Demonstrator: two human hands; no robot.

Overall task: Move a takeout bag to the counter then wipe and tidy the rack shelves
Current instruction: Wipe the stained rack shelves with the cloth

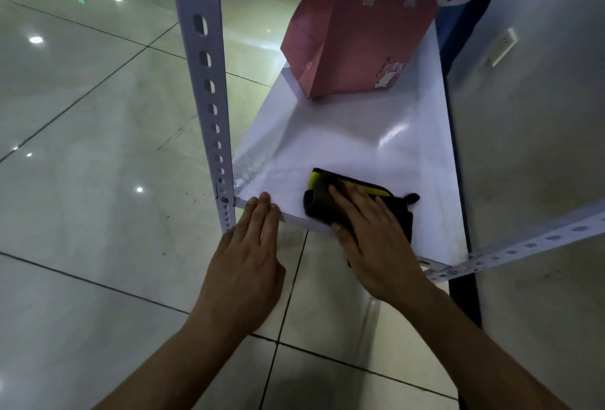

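Right hand [370,236] presses a soft black cloth [357,203] flat on the near shelf [327,134]; left hand [252,246] rests open, empty. Far back, the pink paper bag [353,33] looks light, best lifted by its handles.

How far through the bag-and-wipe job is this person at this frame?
Done: nothing that shows, since the pink paper bag stands at the far end of the white shelf, not on a counter. In hand: the right hand presses a dark cloth flat on the shelf's near end while the left hand rests on its edge. Left: the bag and any other shelves.
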